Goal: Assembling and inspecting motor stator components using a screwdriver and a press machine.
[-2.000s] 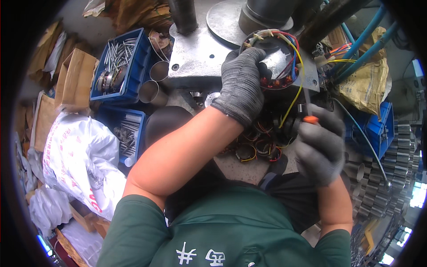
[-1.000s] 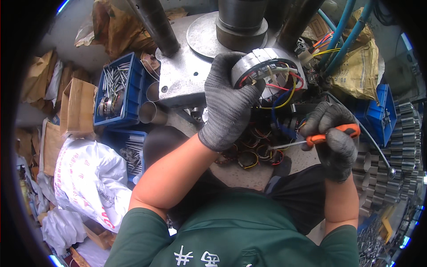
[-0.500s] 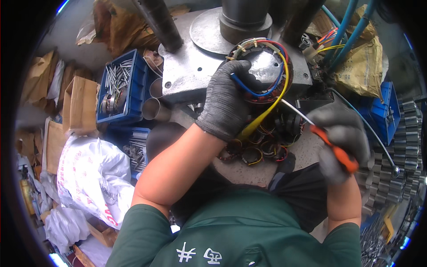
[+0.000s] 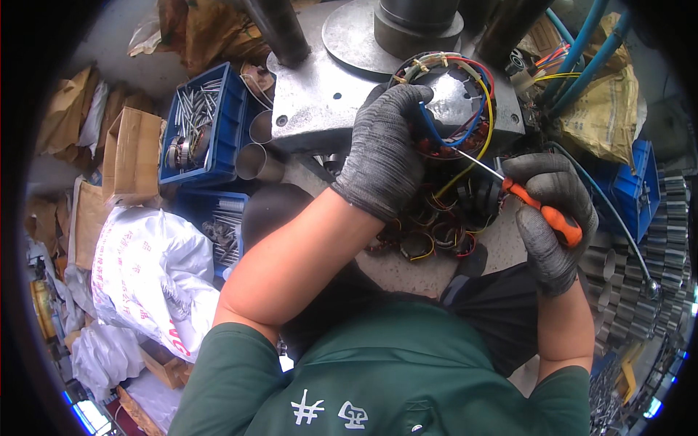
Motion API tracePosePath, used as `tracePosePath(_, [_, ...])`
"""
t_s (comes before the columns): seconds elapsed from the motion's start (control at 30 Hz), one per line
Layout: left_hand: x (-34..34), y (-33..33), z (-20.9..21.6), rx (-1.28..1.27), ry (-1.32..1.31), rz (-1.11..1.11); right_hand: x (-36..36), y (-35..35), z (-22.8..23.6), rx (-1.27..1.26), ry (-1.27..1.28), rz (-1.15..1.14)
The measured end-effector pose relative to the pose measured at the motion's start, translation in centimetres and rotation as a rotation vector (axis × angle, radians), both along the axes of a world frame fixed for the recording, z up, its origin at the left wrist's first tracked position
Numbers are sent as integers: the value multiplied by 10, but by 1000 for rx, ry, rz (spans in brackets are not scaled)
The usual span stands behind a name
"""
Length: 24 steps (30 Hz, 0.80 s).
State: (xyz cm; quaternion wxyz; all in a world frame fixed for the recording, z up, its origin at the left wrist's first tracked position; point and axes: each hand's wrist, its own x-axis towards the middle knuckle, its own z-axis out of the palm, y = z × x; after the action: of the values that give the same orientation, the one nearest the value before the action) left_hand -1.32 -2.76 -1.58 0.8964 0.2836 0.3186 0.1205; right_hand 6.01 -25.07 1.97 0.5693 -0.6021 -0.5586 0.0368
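Note:
My left hand, in a dark grey knit glove, is closed round the left side of a motor stator, a ring wound with wire. Blue, red, yellow and white lead wires loop over the ring. It is held up at the front edge of the metal press plate. In my gloved right hand is a screwdriver with an orange and black handle. Its thin shaft points up and left, the tip at the lower edge of the stator by the blue wire. My left palm hides part of the ring.
More wound stators lie on the floor below. A blue bin of metal pins stands left, above a white sack. Stacked metal cylinders line the right side, near a blue crate. Press columns rise ahead.
The screwdriver's tip has shifted slightly left and up along the stator's lower edge. The yellow wire now hangs further right, away from my left wrist. The whole view has shifted a little.

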Motion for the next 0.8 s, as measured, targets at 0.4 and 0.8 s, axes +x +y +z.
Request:
tracePosePath(0.4, [-2,-5,3,241,-196,96,2,1,-9,71,336,21])
tracePosePath(0.8, [-3,-6,16,-26,-132,58,1,1,-8,130,483,3])
